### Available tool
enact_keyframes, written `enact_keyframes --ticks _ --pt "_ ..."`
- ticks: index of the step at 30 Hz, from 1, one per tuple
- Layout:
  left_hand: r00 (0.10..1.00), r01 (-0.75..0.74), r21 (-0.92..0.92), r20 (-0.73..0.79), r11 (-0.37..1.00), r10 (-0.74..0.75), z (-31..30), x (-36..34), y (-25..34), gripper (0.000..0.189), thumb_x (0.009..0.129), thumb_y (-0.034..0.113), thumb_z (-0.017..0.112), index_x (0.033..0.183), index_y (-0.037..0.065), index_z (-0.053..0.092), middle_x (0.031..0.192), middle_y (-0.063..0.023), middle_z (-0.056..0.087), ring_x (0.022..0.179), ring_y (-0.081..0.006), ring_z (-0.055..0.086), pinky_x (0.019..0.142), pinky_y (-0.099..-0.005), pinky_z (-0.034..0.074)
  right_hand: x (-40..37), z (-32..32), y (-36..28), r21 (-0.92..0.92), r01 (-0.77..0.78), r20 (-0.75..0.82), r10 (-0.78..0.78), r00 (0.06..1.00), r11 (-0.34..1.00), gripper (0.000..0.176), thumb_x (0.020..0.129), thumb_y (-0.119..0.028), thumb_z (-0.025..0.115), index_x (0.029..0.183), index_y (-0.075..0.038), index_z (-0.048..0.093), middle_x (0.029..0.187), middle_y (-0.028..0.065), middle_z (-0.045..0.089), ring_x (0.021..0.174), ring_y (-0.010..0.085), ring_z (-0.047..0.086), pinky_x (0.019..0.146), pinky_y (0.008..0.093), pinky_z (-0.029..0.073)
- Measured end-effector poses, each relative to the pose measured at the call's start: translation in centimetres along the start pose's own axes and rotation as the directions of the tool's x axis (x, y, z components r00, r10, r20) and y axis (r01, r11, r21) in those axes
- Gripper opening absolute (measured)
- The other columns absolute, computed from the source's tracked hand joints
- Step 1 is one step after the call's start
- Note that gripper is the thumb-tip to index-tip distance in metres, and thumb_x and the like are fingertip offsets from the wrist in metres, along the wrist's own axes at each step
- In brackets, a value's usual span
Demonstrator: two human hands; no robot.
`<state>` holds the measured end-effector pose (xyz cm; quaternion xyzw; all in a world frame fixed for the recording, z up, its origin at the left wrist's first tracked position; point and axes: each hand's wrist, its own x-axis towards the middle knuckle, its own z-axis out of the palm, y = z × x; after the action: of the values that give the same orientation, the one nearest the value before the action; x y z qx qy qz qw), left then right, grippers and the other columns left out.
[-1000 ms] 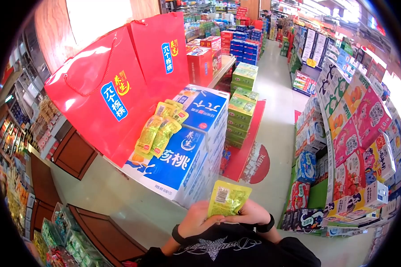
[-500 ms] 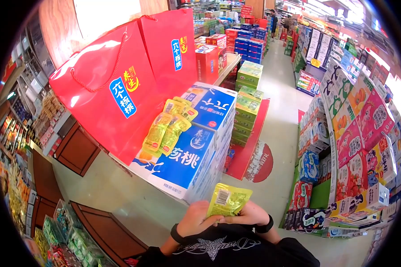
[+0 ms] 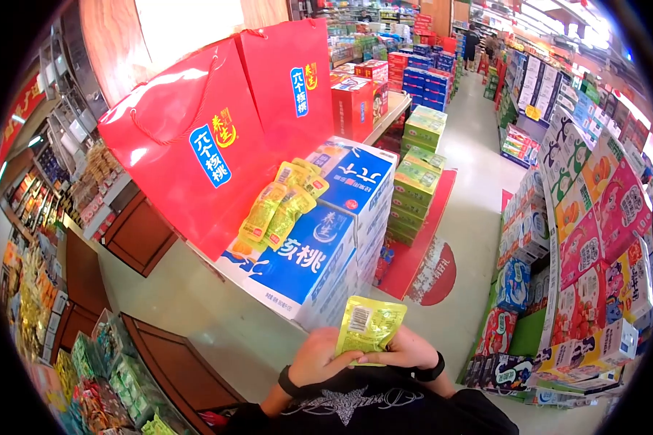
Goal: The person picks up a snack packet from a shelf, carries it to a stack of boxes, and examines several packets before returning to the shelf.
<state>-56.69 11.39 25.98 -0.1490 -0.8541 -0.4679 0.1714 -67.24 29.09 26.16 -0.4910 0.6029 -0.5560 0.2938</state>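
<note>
Both my hands grip one yellow-green foil pouch (image 3: 370, 328) by its lower edge, close to my chest. Its barcode side faces me. My left hand (image 3: 318, 357) pinches the lower left, and my right hand (image 3: 408, 349) holds the lower right, with the thumbs nearly meeting. In front of me stands a stack of blue and white drink cartons (image 3: 305, 250). Several similar yellow pouches (image 3: 281, 210) lie in an overlapping pile on top of it. Two large red gift bags (image 3: 189, 138) stand upright behind the pile.
Green cartons (image 3: 416, 190) are stacked beyond the blue ones, on a red mat (image 3: 421, 246). To the right is a shelf display of drink boxes (image 3: 588, 246). Brown wooden cabinets (image 3: 141, 235) and bins of packaged snacks (image 3: 127, 384) line the left. A person (image 3: 471, 47) stands far down the aisle.
The view has shifted a little, so the bags, cartons and shelves appear slightly farther right. In my hands the pouch has turned slightly more upright. My grip on it is unchanged.
</note>
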Motion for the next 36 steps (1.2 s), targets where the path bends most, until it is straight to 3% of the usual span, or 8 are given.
enact_keyframes --ticks 5,7,8,10,15,27,29,36 --pt "0.995 0.086 -0.105 -0.040 0.991 -0.090 1.5 -0.4 0.2 0.019 0.085 0.020 0.063 0.096 0.005 0.067 0.082 -0.0151 0.063 0.074 -0.0343 0.059 0.066 -0.0417 0.045 -1.0 -0.9 2.2 0.017 0.155 -0.073 -0.154 0.985 0.988 0.042 0.085 -0.023 0.068 0.117 0.000 0.056 0.111 0.0141 0.062 0.100 0.0290 0.059 0.090 0.0370 0.044" --pt "0.995 0.100 -0.072 0.016 0.992 -0.099 2.1 -0.7 -0.1 0.020 0.086 0.021 0.063 0.097 0.005 0.067 0.084 -0.0152 0.064 0.075 -0.0342 0.060 0.067 -0.0414 0.045 -1.6 -1.0 3.0 0.312 0.070 -0.144 -0.026 0.989 0.947 0.040 0.089 -0.020 0.061 0.121 0.003 0.052 0.111 0.0106 0.062 0.101 0.0210 0.058 0.089 0.0343 0.045" --pt "0.991 0.110 -0.043 0.084 0.993 -0.106 2.4 -0.9 -0.1 0.021 0.086 0.021 0.063 0.098 0.005 0.067 0.086 -0.0153 0.064 0.077 -0.0340 0.060 0.068 -0.0411 0.045 -1.7 -1.2 3.0 0.318 0.061 -0.130 -0.020 0.991 0.946 0.040 0.089 -0.020 0.061 0.121 0.003 0.052 0.111 0.0106 0.062 0.101 0.0210 0.058 0.089 0.0343 0.045" --pt "0.992 0.114 -0.054 0.056 0.992 -0.111 3.1 -0.8 0.3 0.022 0.086 0.022 0.063 0.098 0.005 0.067 0.087 -0.0150 0.064 0.077 -0.0339 0.060 0.069 -0.0410 0.046 -2.1 -1.3 2.8 0.502 -0.151 -0.093 0.227 0.969 0.852 0.036 0.093 -0.017 0.056 0.122 0.003 0.052 0.111 0.0076 0.062 0.100 0.0131 0.056 0.087 0.0305 0.045" --pt "0.977 0.214 -0.041 0.013 0.976 -0.214 4.2 -2.0 0.5 0.023 0.086 0.024 0.063 0.100 0.005 0.067 0.090 -0.0143 0.065 0.079 -0.0334 0.060 0.071 -0.0406 0.047 -1.4 -1.4 2.9 0.465 -0.206 -0.059 0.262 0.963 0.861 0.031 0.094 -0.016 0.055 0.117 0.004 0.056 0.103 0.0063 0.065 0.092 0.0100 0.056 0.080 0.0274 0.047" --pt "0.963 0.238 0.007 -0.130 0.971 -0.236 2.7 -5.1 1.6 0.022 0.087 0.025 0.063 0.097 0.006 0.067 0.092 -0.0137 0.065 0.080 -0.0332 0.060 0.070 -0.0403 0.047 1.9 0.8 2.5 0.352 -0.175 0.019 0.180 0.983 0.919 0.024 0.091 -0.015 0.060 0.106 0.004 0.063 0.086 0.0088 0.068 0.076 0.0095 0.058 0.069 0.0272 0.048" --pt "0.963 0.204 0.031 -0.188 0.979 -0.195 2.3 -6.2 1.9 0.021 0.087 0.025 0.063 0.097 0.007 0.068 0.091 -0.0130 0.065 0.079 -0.0324 0.060 0.070 -0.0401 0.047 2.5 1.1 2.6 0.227 -0.226 0.181 0.187 0.966 0.947 0.029 0.091 -0.008 0.056 0.117 0.004 0.056 0.102 0.0051 0.065 0.092 0.0093 0.058 0.078 0.0251 0.047" --pt "0.896 0.299 0.062 -0.362 0.952 -0.258 -0.2 -12.9 4.6 0.021 0.088 0.025 0.062 0.097 0.007 0.068 0.092 -0.0125 0.065 0.080 -0.0319 0.059 0.073 -0.0404 0.047 6.5 7.7 1.1 0.170 -0.157 0.421 0.072 0.904 0.973 0.028 0.090 -0.008 0.058 0.114 0.004 0.058 0.098 0.0049 0.067 0.087 0.0095 0.059 0.075 0.0254 0.049"
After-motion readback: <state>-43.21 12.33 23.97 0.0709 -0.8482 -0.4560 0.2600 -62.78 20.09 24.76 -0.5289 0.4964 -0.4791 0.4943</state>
